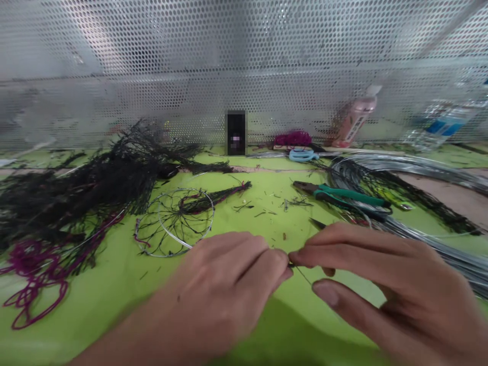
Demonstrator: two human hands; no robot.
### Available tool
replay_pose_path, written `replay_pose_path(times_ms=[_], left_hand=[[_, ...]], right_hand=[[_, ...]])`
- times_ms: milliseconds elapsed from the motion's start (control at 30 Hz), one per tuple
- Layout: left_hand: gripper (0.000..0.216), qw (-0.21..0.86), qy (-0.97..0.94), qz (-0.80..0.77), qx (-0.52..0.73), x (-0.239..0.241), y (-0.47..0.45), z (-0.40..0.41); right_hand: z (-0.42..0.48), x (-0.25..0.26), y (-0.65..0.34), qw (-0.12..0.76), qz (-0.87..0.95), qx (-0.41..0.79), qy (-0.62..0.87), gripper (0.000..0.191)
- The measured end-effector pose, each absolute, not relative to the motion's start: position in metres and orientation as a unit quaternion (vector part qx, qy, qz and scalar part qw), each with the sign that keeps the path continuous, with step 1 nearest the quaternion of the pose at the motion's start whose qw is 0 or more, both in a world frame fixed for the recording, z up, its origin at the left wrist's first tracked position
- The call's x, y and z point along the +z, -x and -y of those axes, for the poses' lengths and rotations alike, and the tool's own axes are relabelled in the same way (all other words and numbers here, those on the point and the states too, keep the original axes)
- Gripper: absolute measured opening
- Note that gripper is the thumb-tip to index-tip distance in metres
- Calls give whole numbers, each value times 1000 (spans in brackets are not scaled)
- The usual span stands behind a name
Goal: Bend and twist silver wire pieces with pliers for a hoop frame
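My left hand (229, 284) is closed, back upward, thumb and index pinched on a thin dark strand (303, 275) that runs toward my right thumb. What else lies inside its fingers is hidden. Fingers apart, my right hand (389, 284) has its index fingertip at the left fingertips and its thumb lower, near the strand. Just beyond my left hand lies a silvery wire ring (213, 208) with a web of black strands knotted across it. A dark pointed blade tip (317, 223) shows behind the right index finger; the rest is hidden.
Green-handled pliers (351, 195) lie behind my right hand, beside coiled metal wire (427, 244). At left are a heap of black strands (87, 178) and purple cord (34, 274). Along the perforated back panel (190, 61) stand a pink bottle (356, 119) and a clear bottle (442, 124).
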State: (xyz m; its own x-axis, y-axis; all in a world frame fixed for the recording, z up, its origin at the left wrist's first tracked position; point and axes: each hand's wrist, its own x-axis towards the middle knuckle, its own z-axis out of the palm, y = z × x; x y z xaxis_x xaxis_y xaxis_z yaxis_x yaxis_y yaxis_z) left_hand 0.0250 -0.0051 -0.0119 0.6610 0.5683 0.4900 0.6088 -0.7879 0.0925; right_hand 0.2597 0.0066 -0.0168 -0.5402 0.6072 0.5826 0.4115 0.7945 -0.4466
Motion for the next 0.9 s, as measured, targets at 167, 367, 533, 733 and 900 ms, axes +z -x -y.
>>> replay_pose_path(times_ms=[167,367,533,733,900], left_hand=[[18,158,917,239,-279,-11,-27,3],[18,190,917,208,-283,-11,-27,1],[25,183,922,208,-271,-13,-28,1],[28,129,924,235,-274,-15,-30,1],[19,40,926,284,-246,-14,-29,7]], right_hand=[[-1,-19,-261,378,797,284,374,9],[-4,-16,-260,346,771,355,400,3],[-8,-13,-255,336,755,398,398,7],[-6,-11,-250,354,774,355,386,11],[-6,-11,-254,384,839,185,336,13]])
